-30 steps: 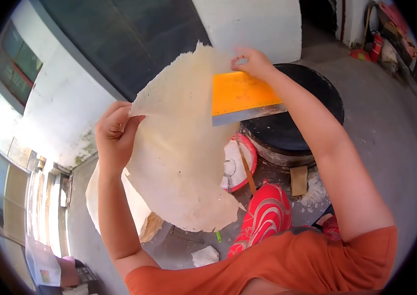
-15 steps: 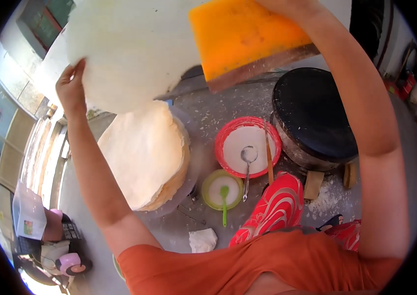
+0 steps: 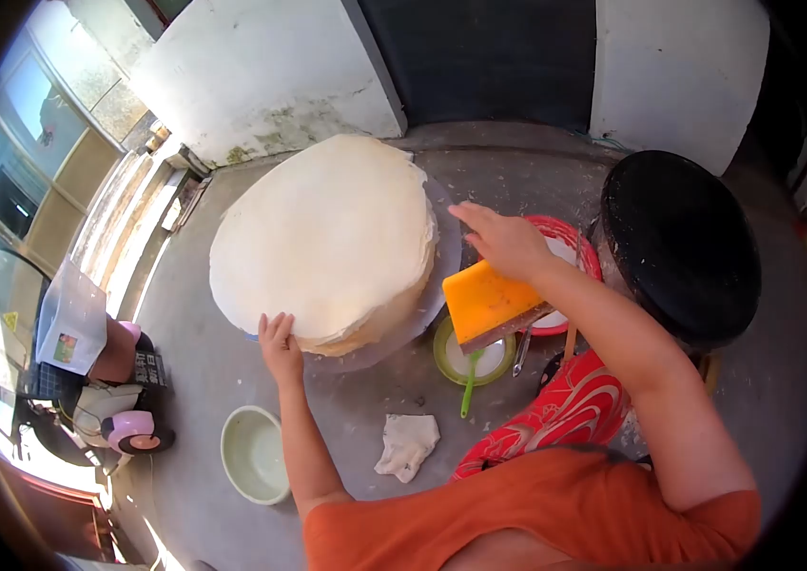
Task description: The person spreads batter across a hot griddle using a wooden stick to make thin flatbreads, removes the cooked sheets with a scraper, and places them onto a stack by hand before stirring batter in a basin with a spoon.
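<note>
A tall stack of thin, round, pale sheets (image 3: 322,238) lies on a round base left of centre. My left hand (image 3: 280,344) rests at the near edge of the stack, fingers apart and touching the top sheet. To the right of the stack, my right hand (image 3: 506,243) holds a yellow scraper (image 3: 487,300) with a metal edge, its fingertips pointing towards the stack. Partly behind the scraper and arm are a red basin (image 3: 586,252) of white stuff and a green bowl (image 3: 446,357) with a green spoon (image 3: 467,385).
At the right stands a round black griddle (image 3: 679,243). A crumpled white cloth (image 3: 408,445) and a pale green basin (image 3: 256,455) are on the floor near me. A scooter (image 3: 104,414) with a clear tub (image 3: 73,319) stands at the left, and a white wall (image 3: 270,71) is behind.
The sheet that hung raised from my hands now lies on the stack. Both hands have come down, my left hand has let go its pinch, and the scraper has moved down beside the stack.
</note>
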Available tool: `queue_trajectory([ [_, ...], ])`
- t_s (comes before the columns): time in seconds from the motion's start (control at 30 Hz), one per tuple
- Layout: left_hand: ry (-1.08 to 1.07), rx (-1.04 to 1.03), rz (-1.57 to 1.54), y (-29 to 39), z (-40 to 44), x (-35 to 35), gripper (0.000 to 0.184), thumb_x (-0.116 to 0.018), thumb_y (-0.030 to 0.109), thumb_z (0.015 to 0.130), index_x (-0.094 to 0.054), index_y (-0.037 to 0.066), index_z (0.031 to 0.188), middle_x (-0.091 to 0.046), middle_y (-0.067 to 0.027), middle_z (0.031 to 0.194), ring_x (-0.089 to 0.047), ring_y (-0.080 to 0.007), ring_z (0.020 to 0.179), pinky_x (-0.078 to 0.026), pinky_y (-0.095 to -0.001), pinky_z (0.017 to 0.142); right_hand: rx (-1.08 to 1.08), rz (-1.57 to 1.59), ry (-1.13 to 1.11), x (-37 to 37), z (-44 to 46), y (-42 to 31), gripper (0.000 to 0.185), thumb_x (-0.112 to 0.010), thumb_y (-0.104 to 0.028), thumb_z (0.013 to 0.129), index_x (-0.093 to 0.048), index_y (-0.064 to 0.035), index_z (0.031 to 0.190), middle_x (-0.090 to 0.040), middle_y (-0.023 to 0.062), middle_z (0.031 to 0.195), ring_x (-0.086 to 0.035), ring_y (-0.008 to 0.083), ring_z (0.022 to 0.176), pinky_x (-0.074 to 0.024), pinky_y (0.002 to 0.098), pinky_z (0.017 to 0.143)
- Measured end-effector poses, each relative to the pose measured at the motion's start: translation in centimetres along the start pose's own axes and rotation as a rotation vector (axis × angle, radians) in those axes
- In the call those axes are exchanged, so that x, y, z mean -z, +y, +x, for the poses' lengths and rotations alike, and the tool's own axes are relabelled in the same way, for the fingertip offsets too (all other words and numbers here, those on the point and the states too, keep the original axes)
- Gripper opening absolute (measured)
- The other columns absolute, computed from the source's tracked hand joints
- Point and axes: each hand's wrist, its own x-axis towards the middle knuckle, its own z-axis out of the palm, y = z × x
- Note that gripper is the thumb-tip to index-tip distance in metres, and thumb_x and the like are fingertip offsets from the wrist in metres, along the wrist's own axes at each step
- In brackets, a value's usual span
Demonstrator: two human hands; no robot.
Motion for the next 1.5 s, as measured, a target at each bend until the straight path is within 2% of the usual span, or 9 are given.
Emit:
queue_trajectory([
  [0.33,-0.535,0.012,0.241,1.7,1.9,3.1,0.022,-0.051,0.006,0.075,-0.064,0.009,0.092,-0.054,-0.0071,0.113,-0.042,-0.0329,0.112,-0.036,-0.0401,0.091,-0.474,0.097,0.193,4.9,-6.8,11.8,0.036,-0.053,-0.023,0.083,-0.048,-0.0102,0.116,-0.057,0.0141,0.106,-0.057,0.0267,0.093,-0.0447,0.0299,0.078],
  [0.43,-0.609,-0.065,0.738,6.0,2.2,3.3,0.026,-0.05,0.012,0.077,-0.061,0.009,0.1,-0.047,-0.0116,0.121,-0.036,-0.0334,0.118,-0.03,-0.0444,0.096,-0.843,0.248,0.176,4.4,-7.8,14.1,0.04,-0.05,-0.032,0.085,-0.049,-0.0043,0.114,-0.058,0.0134,0.104,-0.058,0.0237,0.088,-0.044,0.028,0.075],
  [0.5,-0.461,-0.196,0.375,8.0,1.9,2.3,0.034,-0.05,0.023,0.081,-0.054,0.008,0.112,-0.041,-0.0158,0.127,-0.03,-0.0344,0.122,-0.023,-0.0475,0.099,-1.427,0.652,0.36,4.9,-6.8,9.9,0.047,-0.048,-0.039,0.086,-0.051,0.002,0.109,-0.061,0.0098,0.098,-0.059,0.0204,0.08,-0.0437,0.0254,0.071],
  [0.67,-0.501,-0.052,0.053,10.2,0.4,-2.4,0.052,-0.04,0.044,0.085,-0.042,0.009,0.124,-0.035,-0.016,0.132,-0.028,-0.037,0.122,-0.02,-0.0481,0.1,-1.203,1.06,-0.042,3.6,-7.5,6.2,0.044,-0.05,-0.037,0.085,-0.052,0.001,0.107,-0.061,0.0108,0.099,-0.06,0.0189,0.084,-0.0448,0.0255,0.071],
  [1.17,-0.439,-0.063,0.126,11.1,-1.1,-4.8,0.053,-0.042,0.041,0.085,-0.044,0.001,0.12,-0.043,-0.0165,0.124,-0.036,-0.0341,0.116,-0.027,-0.0474,0.094,-1.223,1.263,0.009,2.0,-8.8,1.9,0.035,-0.049,-0.026,0.087,-0.049,-0.0009,0.111,-0.059,0.0119,0.101,-0.059,0.0203,0.089,-0.0466,0.03,0.076],
  [1.23,-0.114,0.124,-0.276,12.0,-0.5,-3.7,0.049,-0.051,0.029,0.083,-0.042,-0.001,0.121,-0.045,-0.0193,0.119,-0.045,-0.0328,0.105,-0.035,-0.0408,0.09,-1.221,1.499,0.032,2.3,-9.0,1.8,0.033,-0.047,-0.022,0.087,-0.048,-0.0009,0.112,-0.058,0.0118,0.104,-0.058,0.022,0.093,-0.0458,0.0329,0.081],
  [1.33,-0.149,0.145,-0.605,16.5,-0.5,-2.1,0.045,-0.058,0.014,0.08,-0.043,-0.001,0.119,-0.048,-0.0161,0.115,-0.053,-0.0203,0.082,-0.044,-0.0277,0.072,-0.916,1.789,0.038,0.2,-9.4,3.4,0.031,-0.046,-0.017,0.088,-0.045,-0.0005,0.114,-0.054,0.0107,0.11,-0.054,0.0224,0.101,-0.0415,0.0349,0.089],
  [1.4,-0.429,0.527,-1.399,21.3,-1.7,-2.6,0.054,-0.063,0.012,0.077,-0.036,-0.001,0.123,-0.052,-0.007,0.104,-0.047,-0.0052,0.064,-0.04,-0.0181,0.054,-0.835,1.837,0.059,-0.3,-8.7,2.3,0.032,-0.046,-0.016,0.088,-0.043,-0.0004,0.115,-0.052,0.01,0.113,-0.051,0.0221,0.104,-0.0386,0.0351,0.092],
  [1.5,-0.761,0.688,-1.746,24.9,-2.8,-3.9,0.04,-0.059,0.015,0.081,-0.041,0.004,0.115,-0.052,-0.0054,0.095,-0.049,-0.0108,0.056,-0.036,-0.0205,0.047,-0.729,1.883,0.112,-1.0,-6.9,-1.2,0.034,-0.046,-0.016,0.088,-0.041,-0.0014,0.118,-0.05,0.0084,0.116,-0.047,0.0202,0.109,-0.0351,0.034,0.095],
])
